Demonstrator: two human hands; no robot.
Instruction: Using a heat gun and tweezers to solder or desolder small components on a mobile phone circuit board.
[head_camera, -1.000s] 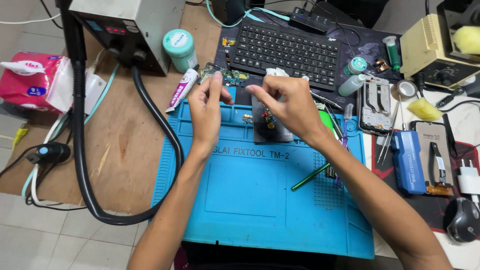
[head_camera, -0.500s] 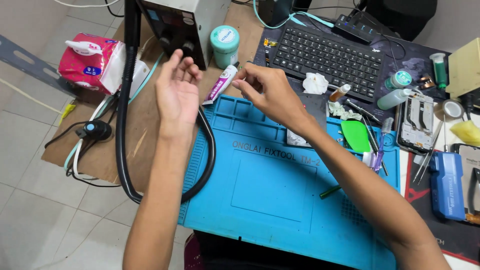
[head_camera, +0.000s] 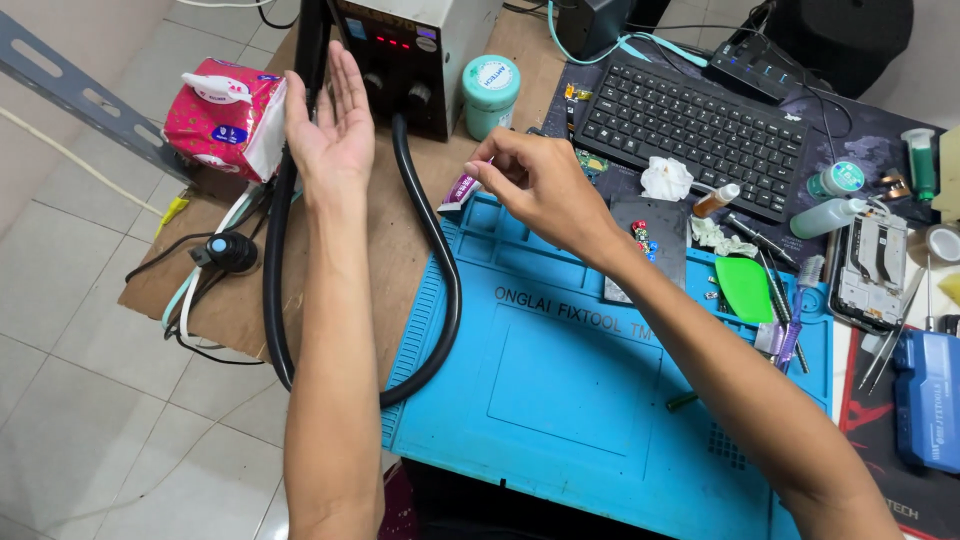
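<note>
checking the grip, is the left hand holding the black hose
No, the left hand is open, palm showing, beside the thick black rubber hose, fingers straight.

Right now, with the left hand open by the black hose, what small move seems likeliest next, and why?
Probably the left hand closes on the black hose: its palm is open right beside it, empty. The right hand is pinched near the small tube at the blue mat edge.

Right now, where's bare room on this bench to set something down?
Freest: the near centre of the blue silicone work mat, bordered by the thick black hose and the right forearm. Some bare brown board between the left forearm and that hose. Crowded: right of the black keyboard, bottles, tools, green pick.
</note>
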